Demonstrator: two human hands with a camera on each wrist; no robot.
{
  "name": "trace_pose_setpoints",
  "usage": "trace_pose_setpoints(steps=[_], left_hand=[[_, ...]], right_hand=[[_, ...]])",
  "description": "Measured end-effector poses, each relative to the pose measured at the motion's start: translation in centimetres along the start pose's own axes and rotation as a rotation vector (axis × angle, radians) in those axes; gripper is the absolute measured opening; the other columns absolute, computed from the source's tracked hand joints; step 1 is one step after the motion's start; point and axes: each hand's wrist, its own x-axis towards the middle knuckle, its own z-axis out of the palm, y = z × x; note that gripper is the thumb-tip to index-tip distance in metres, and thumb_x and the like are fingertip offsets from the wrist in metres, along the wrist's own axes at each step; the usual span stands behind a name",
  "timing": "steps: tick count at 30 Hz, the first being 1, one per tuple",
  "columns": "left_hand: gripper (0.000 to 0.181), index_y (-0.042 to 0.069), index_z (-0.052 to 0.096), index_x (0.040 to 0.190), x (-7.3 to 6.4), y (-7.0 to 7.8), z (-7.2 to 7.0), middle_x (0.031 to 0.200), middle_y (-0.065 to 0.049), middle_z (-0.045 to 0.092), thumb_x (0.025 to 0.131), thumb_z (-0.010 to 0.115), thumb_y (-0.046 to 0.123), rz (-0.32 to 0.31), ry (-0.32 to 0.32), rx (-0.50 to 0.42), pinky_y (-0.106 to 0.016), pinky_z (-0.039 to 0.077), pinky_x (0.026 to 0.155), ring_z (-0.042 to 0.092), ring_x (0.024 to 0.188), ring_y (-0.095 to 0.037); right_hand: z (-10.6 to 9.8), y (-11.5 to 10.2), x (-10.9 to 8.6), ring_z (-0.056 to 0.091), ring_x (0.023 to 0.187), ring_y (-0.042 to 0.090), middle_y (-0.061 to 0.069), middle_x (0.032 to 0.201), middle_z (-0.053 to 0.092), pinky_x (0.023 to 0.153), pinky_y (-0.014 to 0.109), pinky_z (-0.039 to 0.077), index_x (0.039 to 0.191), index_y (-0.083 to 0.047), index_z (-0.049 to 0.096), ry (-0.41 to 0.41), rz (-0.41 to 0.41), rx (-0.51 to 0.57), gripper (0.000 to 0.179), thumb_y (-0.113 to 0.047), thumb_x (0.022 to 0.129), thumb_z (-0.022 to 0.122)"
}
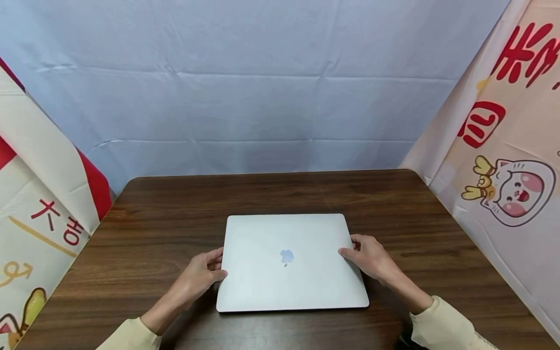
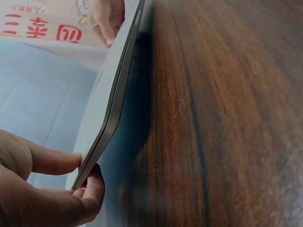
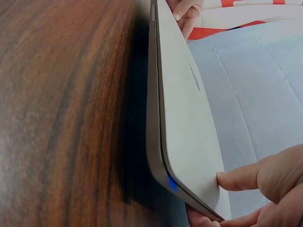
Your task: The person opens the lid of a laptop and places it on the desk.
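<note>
A closed silver laptop [image 1: 258, 287] with a bluish apple logo [image 1: 286, 256] on its lid lies level, close over the brown wooden table. By its left edge my left hand [image 1: 199, 274] grips it, thumb on the lid and fingers curled underneath. On the opposite edge my right hand [image 1: 372, 257] pinches it the same way. Both wrist views show a dark gap of shadow between the laptop's underside and the wood. In the right wrist view a small blue mark [image 3: 173, 183] shows at the laptop's side near the corner.
The wooden table [image 1: 175, 204] extends on all sides of the laptop. Behind it hangs a pale blue cloth [image 1: 245, 97]. Printed cloths flank the table, one at the left [image 1: 48, 194] and one at the right [image 1: 516, 160]. A dark object [image 1: 409, 340] shows below the right sleeve.
</note>
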Motion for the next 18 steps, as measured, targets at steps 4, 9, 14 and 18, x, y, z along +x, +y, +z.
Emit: trace_pose_setpoints(steps=[4,9,14,18], left_hand=[[0.061,-0.018,0.043,0.146,0.32,-0.37,0.12,0.122,-0.019,0.066,0.089,0.065,-0.014,0.006,0.001,0.011,-0.028,0.055,0.082,0.065,0.109,-0.026],[0.061,-0.018,0.042,0.146,0.08,-0.49,0.34,0.123,-0.019,0.067,0.089,0.064,-0.015,0.016,0.001,0.025,-0.027,0.055,0.080,0.065,0.108,-0.026],[0.061,-0.019,0.042,0.145,-0.14,-0.32,0.54,0.122,-0.020,0.067,0.088,0.064,-0.017,0.021,0.002,0.025,-0.028,0.055,0.079,0.065,0.106,-0.026],[0.061,-0.019,0.043,0.145,-0.20,-0.20,0.62,0.121,-0.019,0.068,0.088,0.064,-0.016,0.014,0.012,0.043,-0.028,0.054,0.079,0.065,0.105,-0.025]], right_hand=[[0.20,0.08,0.03,0.041,0.063,0.017,0.004,0.073,0.048,0.054,0.030,0.034,0.112,0.007,0.063,0.006,0.007,-0.018,0.028,-0.017,0.098,0.069],[0.30,0.08,-0.06,0.038,0.060,0.015,0.002,0.069,0.043,0.053,0.028,0.032,0.098,0.001,0.061,0.007,0.017,-0.029,0.020,-0.016,0.096,0.071],[0.28,0.07,-0.19,0.036,0.061,0.015,0.002,0.072,0.040,0.054,0.028,0.031,0.107,0.008,0.060,0.000,0.032,-0.035,0.029,-0.015,0.096,0.071],[0.25,0.06,-0.24,0.033,0.059,0.014,0.002,0.070,0.039,0.054,0.028,0.029,0.109,0.009,0.059,-0.004,0.035,-0.037,0.030,-0.015,0.095,0.072]])
